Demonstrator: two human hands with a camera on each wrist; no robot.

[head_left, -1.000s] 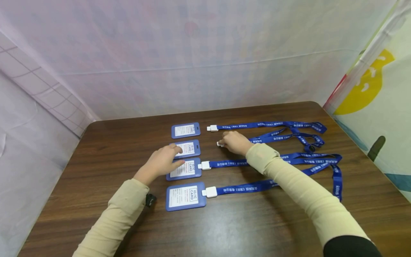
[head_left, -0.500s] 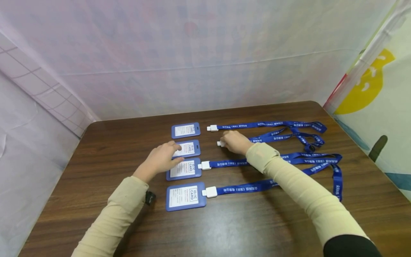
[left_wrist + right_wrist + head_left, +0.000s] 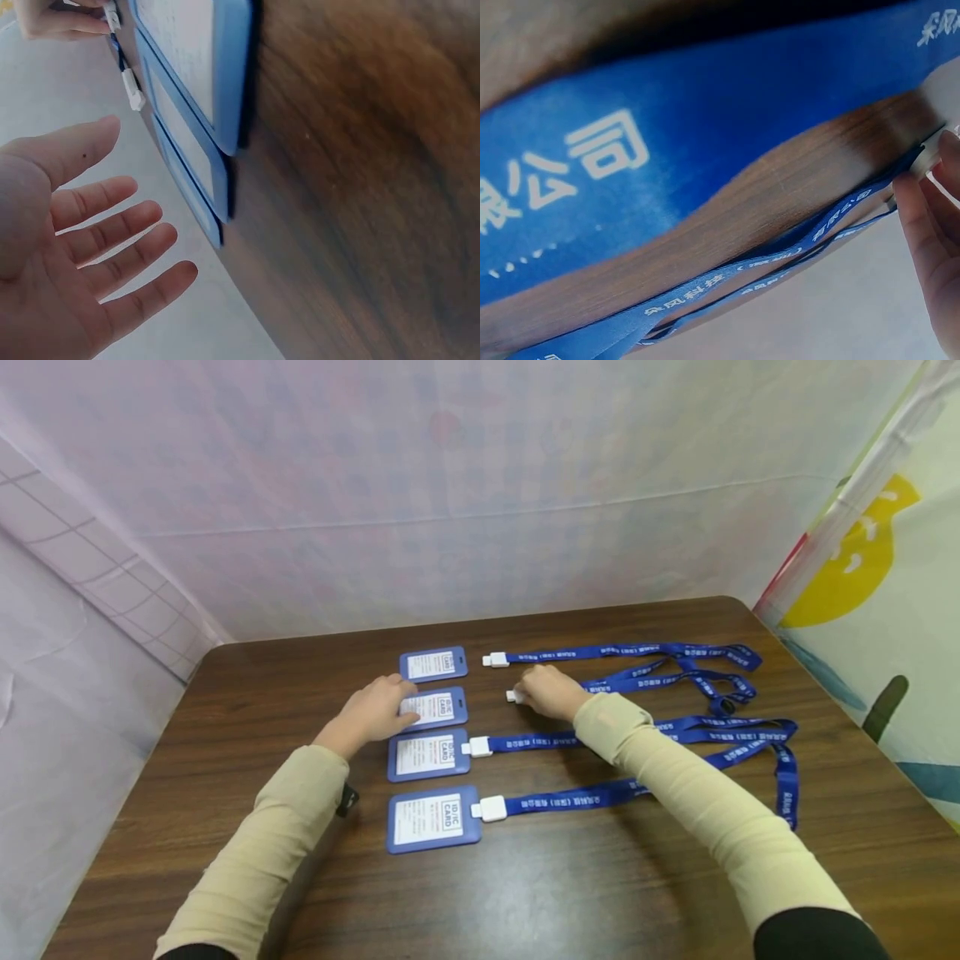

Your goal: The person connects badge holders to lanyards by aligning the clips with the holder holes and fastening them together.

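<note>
Blue ID card holders lie in a column on the table. My left hand [image 3: 367, 714] is over the left end of the second holder [image 3: 444, 707] from the back. In the left wrist view its fingers are spread and hold nothing. My right hand [image 3: 551, 692] pinches the white clip [image 3: 513, 697] of a blue lanyard [image 3: 637, 680], to the right of that holder, with a gap between them. In the right wrist view, thumb and fingers [image 3: 922, 217] grip this clip at the strap's end. The third holder [image 3: 431, 754] and front holder [image 3: 427, 820] each have a white lanyard clip at their right edge.
At the back lies another holder [image 3: 433, 664], with a lanyard clip [image 3: 496, 660] apart from it on the right. Lanyard straps [image 3: 750, 735] loop across the right side of the brown table [image 3: 525, 902]. A pale cloth [image 3: 480, 510] hangs behind the table.
My left hand has moved back and slightly left, uncovering the third holder and more of the second one. My right hand stays at the same clip.
</note>
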